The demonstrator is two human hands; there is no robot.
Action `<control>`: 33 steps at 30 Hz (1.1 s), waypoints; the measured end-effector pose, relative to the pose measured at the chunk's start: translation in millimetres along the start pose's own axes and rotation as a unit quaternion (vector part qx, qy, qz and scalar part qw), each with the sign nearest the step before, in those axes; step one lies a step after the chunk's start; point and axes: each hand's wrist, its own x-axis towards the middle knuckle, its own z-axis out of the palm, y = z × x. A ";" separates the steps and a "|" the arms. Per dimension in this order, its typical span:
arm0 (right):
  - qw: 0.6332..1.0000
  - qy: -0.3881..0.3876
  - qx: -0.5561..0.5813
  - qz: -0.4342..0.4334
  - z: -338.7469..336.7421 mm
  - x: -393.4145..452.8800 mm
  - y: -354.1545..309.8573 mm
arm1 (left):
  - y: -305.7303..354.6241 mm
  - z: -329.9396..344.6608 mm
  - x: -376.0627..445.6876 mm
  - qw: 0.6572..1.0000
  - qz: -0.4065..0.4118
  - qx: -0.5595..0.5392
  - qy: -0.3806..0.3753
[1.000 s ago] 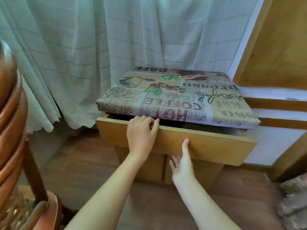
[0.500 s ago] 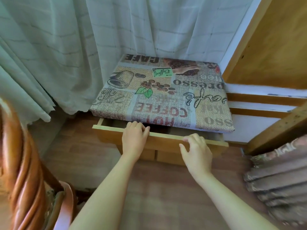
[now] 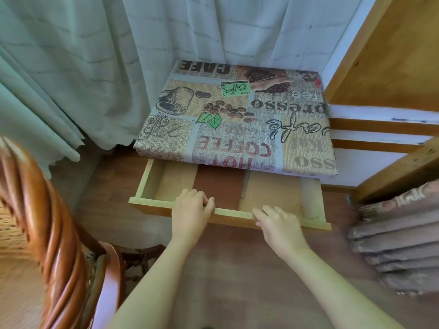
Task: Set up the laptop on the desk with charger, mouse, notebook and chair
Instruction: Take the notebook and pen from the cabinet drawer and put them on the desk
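A small wooden desk stands against the curtain, its top covered by a coffee-print cloth. Its pale wooden drawer is pulled out and shows a bare bottom with a thin dark stick-like item near the middle. My left hand grips the drawer's front edge, fingers curled over it. My right hand holds the same edge further right. A brown wicker chair stands at the left, close to me. No laptop, charger, mouse or notebook is in view.
Pale green curtains hang behind and left of the desk. A wooden frame with slats rises at the right. Folded brownish fabric lies at the lower right. The floor is wood laminate.
The drawer has slid out much further toward me, showing its inside. My right hand moved from under the front panel onto its top edge. The view tilted downward.
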 end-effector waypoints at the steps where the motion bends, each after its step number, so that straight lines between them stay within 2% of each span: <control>1: 1.000 -0.011 -0.005 -0.009 -0.8 -7.2 -2.7 | 0.0 -1.6 -7.4 1.000 0.004 0.005 -0.004; 11: 0.993 -0.107 -0.001 -0.054 8.4 -52.5 -18.7 | -15.4 -0.1 -46.3 0.993 0.062 0.054 -0.086; 18: 0.994 -0.072 0.037 -0.078 18.7 -53.4 -6.3 | -28.3 20.8 -29.5 0.991 0.028 0.081 -0.105; 21: 0.995 -0.046 0.090 -0.028 17.8 -36.8 4.1 | -26.9 31.3 -16.1 0.988 0.005 0.065 -0.143; 23: 0.996 -0.043 0.083 0.003 18.1 -17.6 4.8 | -25.8 39.5 -5.7 0.984 -0.029 0.039 -0.169; 28: 0.978 -0.182 0.067 0.076 37.8 23.1 -1.3 | -23.4 59.3 9.5 0.977 -0.092 -0.011 -0.190; 33: 0.974 -0.188 0.076 0.106 61.4 45.0 -13.5 | -15.9 69.3 14.9 0.981 -0.124 -0.016 -0.147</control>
